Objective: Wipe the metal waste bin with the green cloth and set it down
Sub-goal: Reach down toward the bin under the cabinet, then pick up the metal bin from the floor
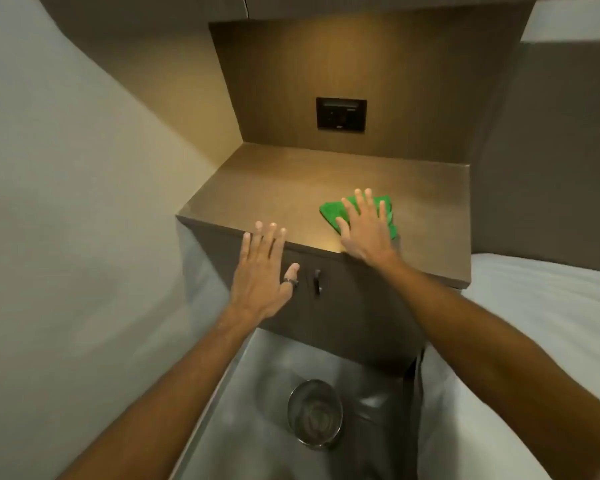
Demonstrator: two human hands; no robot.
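The round metal waste bin (315,413) stands upright on the grey floor, low in the view between my forearms. A green cloth (333,213) lies folded on the brown nightstand top (274,188). My right hand (366,228) lies flat over the cloth with fingers spread, not gripping it. Spread in the same way, my left hand (262,273) hovers at the nightstand's front edge and holds nothing. A ring sits on its thumb.
The nightstand has a drawer front with a small dark handle (316,281). A black socket panel (341,115) is set in the back wall. A white bed (541,323) lies to the right, a pale wall (66,202) to the left.
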